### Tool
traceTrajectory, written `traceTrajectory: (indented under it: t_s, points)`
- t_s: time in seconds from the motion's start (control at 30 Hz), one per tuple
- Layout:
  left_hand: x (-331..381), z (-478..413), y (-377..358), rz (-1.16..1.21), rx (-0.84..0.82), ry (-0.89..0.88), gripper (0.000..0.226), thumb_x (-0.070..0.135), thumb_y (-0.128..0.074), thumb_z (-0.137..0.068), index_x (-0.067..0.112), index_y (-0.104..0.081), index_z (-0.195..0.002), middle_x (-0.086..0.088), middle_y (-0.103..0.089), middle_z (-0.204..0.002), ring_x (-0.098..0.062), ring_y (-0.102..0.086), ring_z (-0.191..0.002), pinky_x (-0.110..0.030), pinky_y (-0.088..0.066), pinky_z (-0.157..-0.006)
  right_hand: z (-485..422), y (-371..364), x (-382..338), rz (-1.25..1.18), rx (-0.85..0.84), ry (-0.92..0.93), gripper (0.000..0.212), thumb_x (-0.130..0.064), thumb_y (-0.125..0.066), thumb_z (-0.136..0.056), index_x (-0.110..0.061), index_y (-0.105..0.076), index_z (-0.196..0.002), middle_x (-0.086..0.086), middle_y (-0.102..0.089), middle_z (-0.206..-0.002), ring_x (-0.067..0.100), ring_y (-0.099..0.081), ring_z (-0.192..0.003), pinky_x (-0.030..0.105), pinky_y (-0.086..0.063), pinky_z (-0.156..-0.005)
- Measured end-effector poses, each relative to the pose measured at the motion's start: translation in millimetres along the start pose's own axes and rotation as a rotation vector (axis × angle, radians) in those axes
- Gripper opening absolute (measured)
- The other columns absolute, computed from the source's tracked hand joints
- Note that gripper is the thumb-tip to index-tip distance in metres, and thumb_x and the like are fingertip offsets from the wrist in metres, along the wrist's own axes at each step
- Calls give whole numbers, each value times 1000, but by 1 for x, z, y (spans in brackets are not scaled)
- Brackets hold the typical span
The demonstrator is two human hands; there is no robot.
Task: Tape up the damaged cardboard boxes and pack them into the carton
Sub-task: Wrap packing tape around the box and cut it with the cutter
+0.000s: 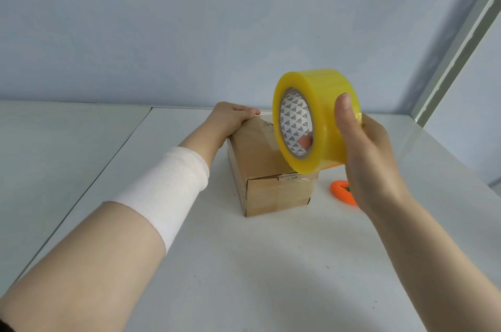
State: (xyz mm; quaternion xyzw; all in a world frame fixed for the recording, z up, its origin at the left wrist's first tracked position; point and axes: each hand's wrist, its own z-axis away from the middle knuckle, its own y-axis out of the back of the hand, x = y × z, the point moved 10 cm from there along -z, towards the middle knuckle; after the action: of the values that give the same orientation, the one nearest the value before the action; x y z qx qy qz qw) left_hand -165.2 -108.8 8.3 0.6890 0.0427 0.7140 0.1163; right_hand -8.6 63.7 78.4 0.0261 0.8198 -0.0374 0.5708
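While the left hand (233, 117) lies on the far left corner of the cardboard box (267, 169), its fingers bend down over the far edge and hold the box there; the fingertips are hidden behind that edge. A white sleeve band (168, 190) wraps the left forearm.

The box stands on the white table (244, 264), turned so that one corner points toward the camera; its top flaps are down, and a glossy strip of clear tape (291, 177) crosses the near top edge and runs down the front face. A faint sheen also runs along the top toward the left hand; it may be a length of tape stretched from the roll, though the view is too pale to be sure.

The right hand (371, 158) grips the yellow tape roll (320, 104), raised just above the box's right side; the thumb presses on the outer yellow surface, and one fingertip shows through the patterned cardboard core; the roll stands on edge with its open core facing left.

An orange carrot-shaped object (342, 190) lies on the table just right of the box, partly hidden behind the right wrist; a pale blue wall (189, 20) rises behind the table.
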Motion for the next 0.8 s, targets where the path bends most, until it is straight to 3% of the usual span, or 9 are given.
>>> traceTrajectory:
  t_s: [0.07,0.13,0.23,0.3,0.43,0.53,0.63,0.73,0.8]
  points:
    - [0,1,1,7,13,9,14,19,-67,-85,20,-72,-98,4,-68,-82,-6,-61,-71,-10,-47,-54,5,-4,2,-49,-81,10,49,-71,-59,-70,-28,-72,-91,-3,-74,-94,14,-69,-92,26,-56,-75]
    - [1,2,1,2,29,13,16,17,-66,-86,17,-72,-101,2,-68,-85,-7,-62,-72,-11,-48,-57,9,-6,6,-34,-108,13,59,-70,-62,-67,-18,-69,-95,-2,-74,-92,16,-69,-92,29,-54,-79]
    - [1,5,1,-5,46,24,19,16,-66,-86,15,-71,-104,-1,-68,-92,-11,-62,-79,-16,-48,-63,16,-1,4,-8,-21,-25,36,-54,-58,-77,-20,-69,-71,-3,-71,-66,7,-67,-65,19,-51,-60]
    - [1,5,2,-5,57,34,20,16,-66,-85,16,-71,-104,-2,-68,-95,-12,-62,-81,-17,-48,-63,26,5,-3,-15,48,-55,33,-53,-56,-77,-27,-69,-61,-4,-68,-55,4,-63,-51,14,-45,-45]
    - [0,5,5,-22,88,42,19,20,-68,-83,17,-72,-102,0,-68,-97,-8,-62,-78,-17,-48,-63,67,21,-5,-10,61,-125,47,-64,-59,-63,-19,-69,-72,1,-69,-58,8,-66,-51,17,-49,-45]
    - [1,5,5,-36,96,20,13,22,-69,-83,21,-72,-95,0,-70,-99,-9,-64,-80,-20,-52,-77,99,29,24,-22,94,-255,43,-55,-64,-64,-13,-69,-71,3,-69,-59,8,-65,-49,13,-46,-44]
    - [5,7,5,-60,115,-36,15,21,-68,-85,16,-72,-98,-4,-70,-103,-9,-63,-79,-16,-50,-72,111,26,41,-3,100,-309,35,-46,-59,-66,-12,-67,-69,3,-69,-61,5,-64,-48,10,-43,-44]
    - [34,16,6,-453,185,-227,23,24,-59,-91,12,-70,-107,-5,-66,-115,-16,-60,-104,-21,-43,-85,110,24,46,-36,126,-323,35,-46,-60,-66,-12,-66,-71,9,-68,-62,9,-65,-50,13,-45,-45]
    - [62,27,-7,-694,165,-396,30,32,-51,-95,16,-65,-117,-3,-57,-131,-17,-48,-125,-25,-33,-98,109,23,47,-48,134,-325,36,-46,-60,-67,-12,-66,-74,12,-68,-64,11,-66,-51,15,-46,-45]
